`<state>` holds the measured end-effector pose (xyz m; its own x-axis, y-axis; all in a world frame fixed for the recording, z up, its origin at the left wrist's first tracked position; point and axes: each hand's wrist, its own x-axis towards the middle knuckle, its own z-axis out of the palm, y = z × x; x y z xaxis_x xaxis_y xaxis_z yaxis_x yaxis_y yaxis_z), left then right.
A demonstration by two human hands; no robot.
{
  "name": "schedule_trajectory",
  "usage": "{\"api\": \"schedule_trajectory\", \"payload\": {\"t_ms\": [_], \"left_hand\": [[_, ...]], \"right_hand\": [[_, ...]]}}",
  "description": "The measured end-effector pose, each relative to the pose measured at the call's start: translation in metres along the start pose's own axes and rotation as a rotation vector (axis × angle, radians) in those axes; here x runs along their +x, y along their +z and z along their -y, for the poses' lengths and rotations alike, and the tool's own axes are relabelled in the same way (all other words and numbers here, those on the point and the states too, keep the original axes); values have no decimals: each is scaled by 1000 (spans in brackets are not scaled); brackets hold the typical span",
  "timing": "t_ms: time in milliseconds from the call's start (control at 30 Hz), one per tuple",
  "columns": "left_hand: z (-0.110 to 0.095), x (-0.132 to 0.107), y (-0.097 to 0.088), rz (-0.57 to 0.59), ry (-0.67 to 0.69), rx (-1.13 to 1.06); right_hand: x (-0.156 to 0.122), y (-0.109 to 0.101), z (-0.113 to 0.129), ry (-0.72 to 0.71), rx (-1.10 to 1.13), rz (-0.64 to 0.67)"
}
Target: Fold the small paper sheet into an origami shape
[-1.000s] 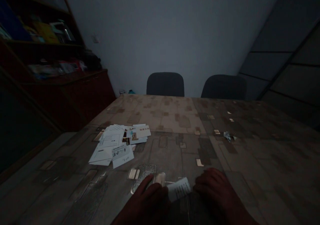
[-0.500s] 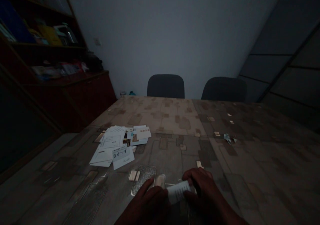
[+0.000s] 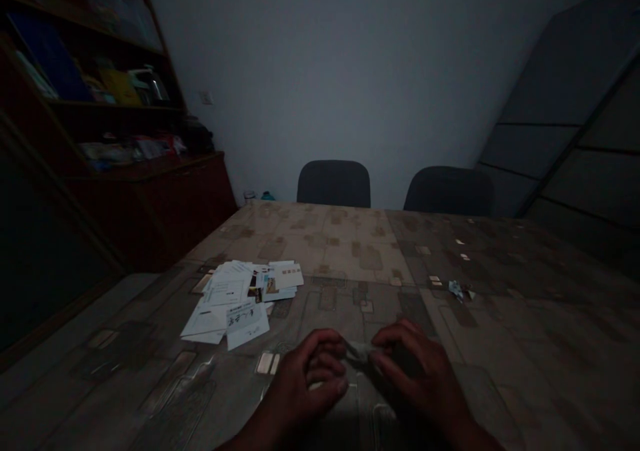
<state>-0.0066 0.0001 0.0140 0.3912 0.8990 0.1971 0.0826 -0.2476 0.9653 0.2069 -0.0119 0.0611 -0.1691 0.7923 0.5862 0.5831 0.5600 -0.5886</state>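
Pale paper slip point(image 3: 359, 351), pinched by the right hand point(image 3: 434, 375); left hand point(image 3: 300, 383) has curled fingers, grip unclear to me. Uneven pulling could tear it.

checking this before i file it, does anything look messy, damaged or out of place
Yes: a small scrap looks crumpled, lying at the right of the table, apart from the cards at the left, which overlap at uneven angles. The paper at the right hand's fingertips looks bent; it's too dim to tell if it's damaged.
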Motion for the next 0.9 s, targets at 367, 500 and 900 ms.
{"api": "schedule_trajectory", "payload": {"t_ms": [367,500,900], "left_hand": [[12,5,12,-60,-190,-389],[-2,4,12,18,-297,-375],[-12,5,14,-98,-225,148]], "right_hand": [[-14,11,-15,229,61,73],[-13,12,-11,189,59,77],[-22,36,4,299,37,60]]}}
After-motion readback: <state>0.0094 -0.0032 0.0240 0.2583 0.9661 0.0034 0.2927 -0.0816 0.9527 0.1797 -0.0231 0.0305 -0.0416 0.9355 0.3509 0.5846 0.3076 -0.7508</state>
